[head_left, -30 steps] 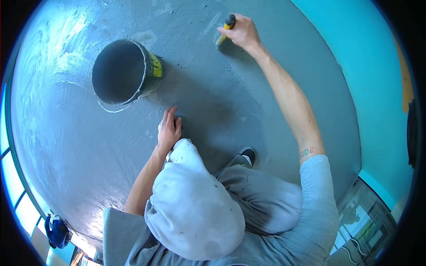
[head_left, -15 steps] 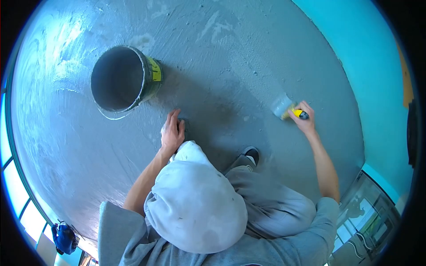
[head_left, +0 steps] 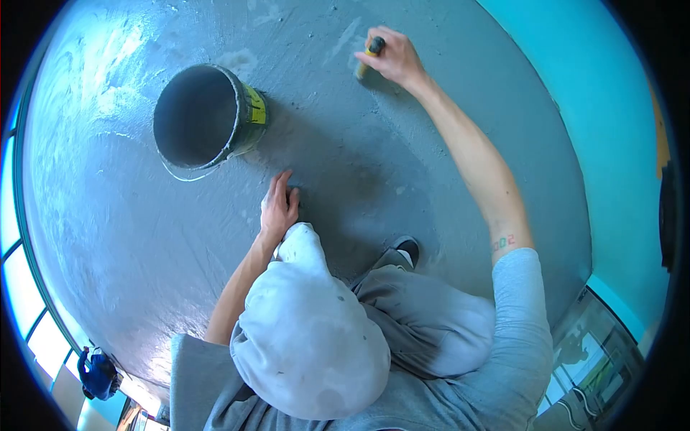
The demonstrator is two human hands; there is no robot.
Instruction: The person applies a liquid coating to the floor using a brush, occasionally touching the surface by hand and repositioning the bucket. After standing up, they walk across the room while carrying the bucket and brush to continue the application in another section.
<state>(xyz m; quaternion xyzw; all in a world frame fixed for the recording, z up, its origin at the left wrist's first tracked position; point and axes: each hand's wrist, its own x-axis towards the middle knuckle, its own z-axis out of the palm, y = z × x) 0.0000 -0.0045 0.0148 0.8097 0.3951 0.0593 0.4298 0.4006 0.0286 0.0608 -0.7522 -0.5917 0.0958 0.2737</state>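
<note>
My right hand [head_left: 395, 57] is closed round the yellow and black handle of a wide paintbrush [head_left: 361, 71], its bristles down on the grey coated floor [head_left: 460, 93] at the upper middle of the head view. Thin streaks and small lumps mark the coating there. Near my bent knee, my left hand [head_left: 279, 208] hangs with its fingers apart and holds nothing I can see. Ahead of it stands a bucket [head_left: 251, 129] with a yellow label, smeared grey, its wire handle folded down. The inside of the bucket is too dark to make out what it contains.
A turquoise wall [head_left: 575, 144] borders the floor on the right. Bright window panes [head_left: 11, 201] line the left edge. Another person in dark blue [head_left: 98, 375] is at the lower left. One of my shoes [head_left: 407, 249] rests on the floor beneath me.
My right hand has swung the paintbrush from the right side up and leftward to the upper middle. My left hand has barely moved. The bucket appears slightly shifted as the view moved.
</note>
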